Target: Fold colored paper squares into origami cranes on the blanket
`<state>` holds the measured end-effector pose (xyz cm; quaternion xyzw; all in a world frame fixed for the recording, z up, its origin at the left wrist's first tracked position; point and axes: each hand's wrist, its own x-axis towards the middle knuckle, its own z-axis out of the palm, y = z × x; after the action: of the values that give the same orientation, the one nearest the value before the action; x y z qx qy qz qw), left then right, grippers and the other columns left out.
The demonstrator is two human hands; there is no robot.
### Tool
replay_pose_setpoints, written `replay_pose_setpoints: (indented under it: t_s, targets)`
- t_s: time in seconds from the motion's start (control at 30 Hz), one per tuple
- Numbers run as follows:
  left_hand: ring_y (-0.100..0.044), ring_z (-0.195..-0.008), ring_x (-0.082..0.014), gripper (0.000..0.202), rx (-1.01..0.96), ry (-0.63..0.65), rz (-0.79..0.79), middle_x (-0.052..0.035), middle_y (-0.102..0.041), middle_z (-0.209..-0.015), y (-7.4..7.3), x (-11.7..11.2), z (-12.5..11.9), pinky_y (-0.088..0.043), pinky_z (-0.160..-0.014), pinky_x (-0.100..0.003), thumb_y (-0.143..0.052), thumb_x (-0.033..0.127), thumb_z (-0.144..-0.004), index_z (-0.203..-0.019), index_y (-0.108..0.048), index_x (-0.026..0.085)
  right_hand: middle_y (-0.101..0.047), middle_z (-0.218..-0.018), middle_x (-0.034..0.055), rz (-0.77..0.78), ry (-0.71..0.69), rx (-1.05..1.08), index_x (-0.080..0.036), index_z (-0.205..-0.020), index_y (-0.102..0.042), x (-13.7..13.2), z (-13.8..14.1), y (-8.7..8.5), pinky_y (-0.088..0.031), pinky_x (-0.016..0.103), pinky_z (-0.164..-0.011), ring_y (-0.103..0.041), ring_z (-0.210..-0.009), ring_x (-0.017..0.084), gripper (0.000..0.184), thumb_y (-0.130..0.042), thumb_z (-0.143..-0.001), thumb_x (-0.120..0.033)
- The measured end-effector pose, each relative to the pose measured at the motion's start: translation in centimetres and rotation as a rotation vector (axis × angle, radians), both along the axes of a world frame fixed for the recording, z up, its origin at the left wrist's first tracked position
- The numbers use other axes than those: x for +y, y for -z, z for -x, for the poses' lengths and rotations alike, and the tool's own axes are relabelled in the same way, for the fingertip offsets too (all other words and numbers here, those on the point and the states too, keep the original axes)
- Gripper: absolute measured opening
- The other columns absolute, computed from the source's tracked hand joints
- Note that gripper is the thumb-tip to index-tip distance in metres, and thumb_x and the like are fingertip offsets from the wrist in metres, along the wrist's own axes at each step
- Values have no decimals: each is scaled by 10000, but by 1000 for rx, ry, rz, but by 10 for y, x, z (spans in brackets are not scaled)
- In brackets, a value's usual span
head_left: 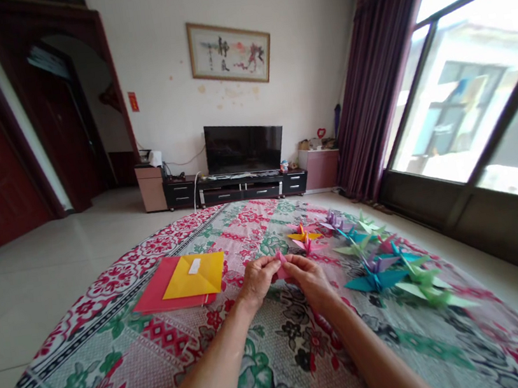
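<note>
Both my hands meet over the flowered cloth (280,345) at the middle of the view. My left hand (257,279) and my right hand (308,277) pinch a small pink folded paper (282,266) between their fingertips. The paper is partly hidden by my fingers. To the left of my left hand lies a stack of paper sheets, a yellow sheet (194,275) on top of red sheets (157,292). Right of my right hand, several folded paper cranes (377,277) in blue, green, purple, pink and orange lie spread over the cloth.
The cloth covers a round surface that ends near the bottom corners. Beyond it is pale tiled floor (34,277), a TV (243,148) on a low cabinet at the far wall, dark doors at left, and a curtain (369,88) beside large windows at right.
</note>
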<state>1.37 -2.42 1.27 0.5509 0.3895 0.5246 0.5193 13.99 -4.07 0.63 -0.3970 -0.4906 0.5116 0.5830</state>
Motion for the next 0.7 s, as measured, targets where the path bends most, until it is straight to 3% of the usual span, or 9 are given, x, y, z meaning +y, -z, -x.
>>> replay_pose_setpoints:
  t_s: [0.3,0.7]
  targets:
    - [-422,-473,-73,261,-28,82,3,22,-547,-546,2,0,1,-325,-476,-200,-647,379,-645,-740,-675,138,-638,-740,-1,-17,44,14,-167,-837,-665,-2,0,-1,-425,208,-550,-533,-586,94,364,-710,-609,-447]
    - [-442,-462,-58,261,-138,108,73,7,-583,-570,5,5,-1,-344,-464,-186,-675,343,-615,-747,-674,118,-636,-815,1,43,-44,106,-211,-885,-652,-2,-3,1,-472,239,-631,-575,-672,115,273,-663,-691,-403]
